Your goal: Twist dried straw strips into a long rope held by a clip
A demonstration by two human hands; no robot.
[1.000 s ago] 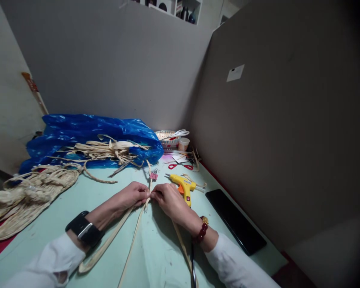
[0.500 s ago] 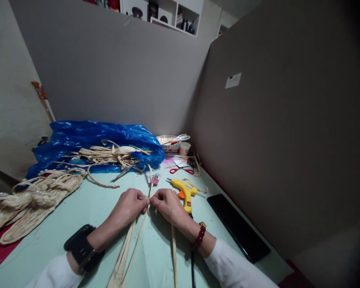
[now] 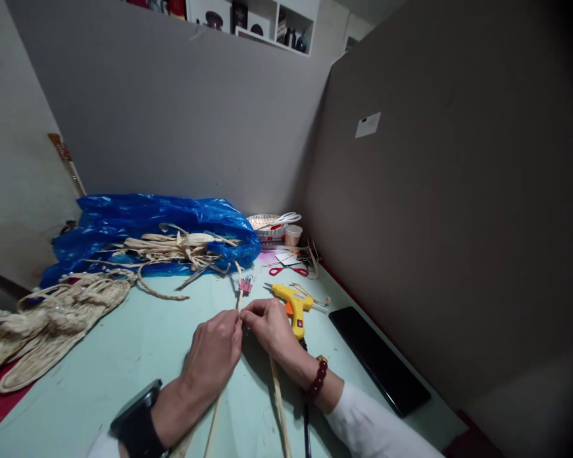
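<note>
A braid of pale straw strands (image 3: 240, 300) runs up the table, pinned near its top by a pink binder clip (image 3: 245, 285). My left hand (image 3: 216, 348) is closed around strands at the braid's lower end, its knuckles turned up. Right against it, my right hand (image 3: 270, 324) pinches the braid between thumb and forefinger. Loose strands (image 3: 281, 407) trail down toward me from below both hands. The exact crossing of the strands is hidden by my fingers.
Just right of my hand lies a yellow glue gun (image 3: 293, 304). Beyond are red-handled scissors (image 3: 289, 271), a basket (image 3: 267, 224) and a paper cup (image 3: 293, 235). A blue plastic bag (image 3: 148, 213) with straw, woven soles (image 3: 62, 318) and a black slab (image 3: 377, 359) flank the work.
My left hand has rolled over, back upward, and shifted slightly toward me, its fingers now closed round the strands. My right hand keeps its pinch almost in place.
</note>
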